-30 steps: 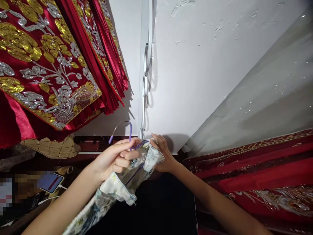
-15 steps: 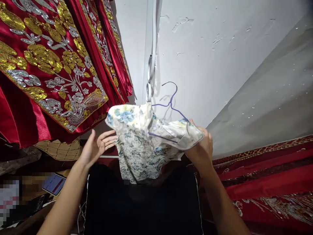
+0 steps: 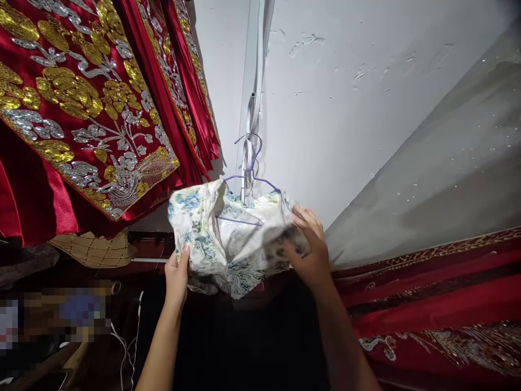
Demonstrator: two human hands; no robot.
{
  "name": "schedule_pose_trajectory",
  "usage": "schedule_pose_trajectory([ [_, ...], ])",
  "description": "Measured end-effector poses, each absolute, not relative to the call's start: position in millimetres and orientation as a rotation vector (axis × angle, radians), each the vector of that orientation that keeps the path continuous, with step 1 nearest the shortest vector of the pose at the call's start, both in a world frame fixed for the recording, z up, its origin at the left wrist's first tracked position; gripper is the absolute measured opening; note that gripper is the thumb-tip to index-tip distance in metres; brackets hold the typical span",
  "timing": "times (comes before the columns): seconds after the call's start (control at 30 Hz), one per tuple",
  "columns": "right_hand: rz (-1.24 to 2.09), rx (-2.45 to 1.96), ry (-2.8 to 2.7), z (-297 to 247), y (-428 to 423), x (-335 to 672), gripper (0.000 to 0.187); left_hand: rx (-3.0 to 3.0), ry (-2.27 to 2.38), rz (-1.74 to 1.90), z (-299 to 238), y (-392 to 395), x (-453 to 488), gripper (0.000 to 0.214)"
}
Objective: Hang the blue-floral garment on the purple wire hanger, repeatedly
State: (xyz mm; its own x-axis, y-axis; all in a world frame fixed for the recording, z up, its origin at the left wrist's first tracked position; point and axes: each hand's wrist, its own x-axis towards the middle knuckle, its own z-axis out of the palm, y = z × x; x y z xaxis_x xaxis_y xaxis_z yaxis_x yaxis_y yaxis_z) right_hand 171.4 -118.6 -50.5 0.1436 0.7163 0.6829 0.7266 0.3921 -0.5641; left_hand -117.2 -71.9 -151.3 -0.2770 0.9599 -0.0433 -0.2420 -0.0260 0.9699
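Observation:
A white floral top (image 3: 199,244) with blue, green and yellow print hangs on a thin purple wire hanger (image 3: 255,163) in front of me. The hanger's hook stands up in front of the pale wall. My left hand (image 3: 176,274) pinches the left side edge of the top between thumb and fingers. At the opposite shoulder, my right hand (image 3: 311,244) has its fingers over the cloth and its thumb lower down, with fabric between them; it is slightly blurred. The hanger's lower bar shows through the neck opening.
Red garments (image 3: 93,108) with gold and silver embroidery hang at the upper left. A white metal upright (image 3: 256,65) runs along the wall (image 3: 345,108). Sheer sparkly cloth (image 3: 431,190) and red beaded fabric (image 3: 427,293) lie to the right. White cables (image 3: 122,342) are at lower left.
My left hand has moved right and taken hold of the top's side edge. The top has turned to face me, its hanger shifted left. My right hand has moved left with it.

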Motion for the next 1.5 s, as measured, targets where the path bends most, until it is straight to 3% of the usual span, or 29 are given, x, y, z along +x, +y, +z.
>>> schedule_pose_trajectory([
  [0.1,0.284,-1.303,-1.045,-97.3,-124.2,141.4,0.024,0.789,1.139,1.406,-155.2,-85.7,-115.5,0.046],
  [0.23,0.883,-1.452,-0.998,-141.6,-101.2,91.8,0.044,0.706,1.035,1.278,-154.1,-100.5,-104.8,0.046],
  [0.3,1.022,-1.557,-1.109,-148.4,-85.4,77.9,0.049,0.626,1.024,1.237,-151.4,-105.9,-101.4,0.044],
  [0.47,1.099,-1.662,-1.193,-158.0,-72.9,75.1,0.042,0.616,1.066,1.18,-146.5,-112.1,-102.7,0.04],
  [0.63,1.164,-1.628,-1.08,-179.8,-102.7,82.7,0.04,1.074,1.358,1.322,-151.5,-107.9,-108.2,0.038],
  [0.8,1.158,-1.539,-1.017,-184.2,-123.5,83.9,0.048,1.25,1.703,1.69,-159.0,-113.1,-99.1,0.059],
  [0.93,1.134,-1.464,-0.993,-178.9,-128.4,76.1,0.053,1.4,1.338,1.334,-162.5,-113.9,-72.9,0.034],
  [1.23,1.234,-1.211,-0.941,-169.3,-140.4,73.7,0.045,1.021,1.006,0.667,-168.6,-102.2,-27.3,0.065],
  [1.4,1.337,-1.163,-1.012,-158.7,-143.3,77.6,0.038,0.781,0.908,0.579,-173.9,-105.2,-33.9,0.067],
  [1.5,1.318,-1.213,-1.117,-148.0,-144.3,80.6,0.044,0.625,0.825,0.635,-173.6,-107.9,-33.2,0.063],
])
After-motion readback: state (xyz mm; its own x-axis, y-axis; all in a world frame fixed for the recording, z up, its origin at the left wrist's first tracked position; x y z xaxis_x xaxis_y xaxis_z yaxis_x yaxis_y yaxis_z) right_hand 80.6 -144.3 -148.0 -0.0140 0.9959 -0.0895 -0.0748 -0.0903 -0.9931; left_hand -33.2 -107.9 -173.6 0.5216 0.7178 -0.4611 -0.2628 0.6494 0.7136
